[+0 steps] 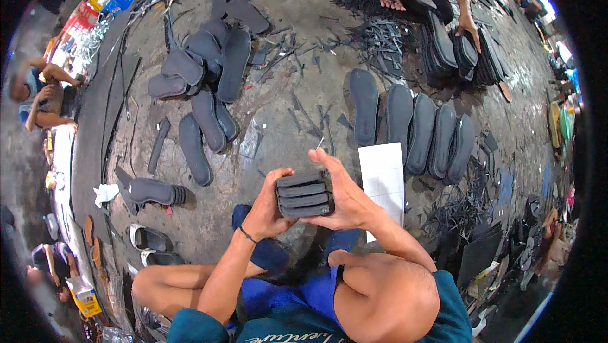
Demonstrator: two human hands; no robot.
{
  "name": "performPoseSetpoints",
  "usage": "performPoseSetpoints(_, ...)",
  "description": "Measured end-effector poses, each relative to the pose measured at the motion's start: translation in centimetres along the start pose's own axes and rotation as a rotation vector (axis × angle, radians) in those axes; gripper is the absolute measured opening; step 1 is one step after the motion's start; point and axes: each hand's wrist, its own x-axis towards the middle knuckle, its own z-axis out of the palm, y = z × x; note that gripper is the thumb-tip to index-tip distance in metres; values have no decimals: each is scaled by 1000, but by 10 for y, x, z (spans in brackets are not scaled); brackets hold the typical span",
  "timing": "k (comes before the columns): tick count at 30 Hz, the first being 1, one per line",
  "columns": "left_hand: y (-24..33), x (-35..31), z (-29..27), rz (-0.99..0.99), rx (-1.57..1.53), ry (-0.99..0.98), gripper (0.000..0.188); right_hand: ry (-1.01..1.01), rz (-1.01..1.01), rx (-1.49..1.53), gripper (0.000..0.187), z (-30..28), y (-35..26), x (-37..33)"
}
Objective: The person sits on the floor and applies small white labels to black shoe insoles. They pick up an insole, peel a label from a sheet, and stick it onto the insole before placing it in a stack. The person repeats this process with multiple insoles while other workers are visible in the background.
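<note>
Between my two hands, above the floor in front of me, is a stack of dark grey shoe soles [304, 193], its layered ends facing me. My left hand [265, 209] clasps the stack's left side, fingers wrapped round it. From the right, my right hand [345, 196] presses the other side, with its upper fingers reaching past the top edge. The palm-side contact is partly hidden. Just right of my right hand lies a white paper sheet [383, 181]. Beyond it, several dark soles [423, 134] lie side by side in a row.
A loose pile of soles [204, 58] spreads at the far left. A smaller stack [152, 191] lies nearer, above white-and-black sandals [151, 238]. Black offcuts [453, 207] litter the right. At the far right, another person's hand [468, 31] touches stacked soles [438, 48].
</note>
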Motion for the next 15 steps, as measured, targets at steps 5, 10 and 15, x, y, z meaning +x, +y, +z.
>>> performPoseSetpoints(5, 9, 8, -1, -69, 12, 8, 97, -246, -42, -416, 93, -11, -22, 11)
performPoseSetpoints(10, 20, 7, -2, -29, 75, 34, 94, -286, -66, -577, 94, -18, -40, 12)
performPoseSetpoints(15, 12, 3, 2, -63, 78, 53, 91, -311, -130, -653, 97, -14, -36, 14)
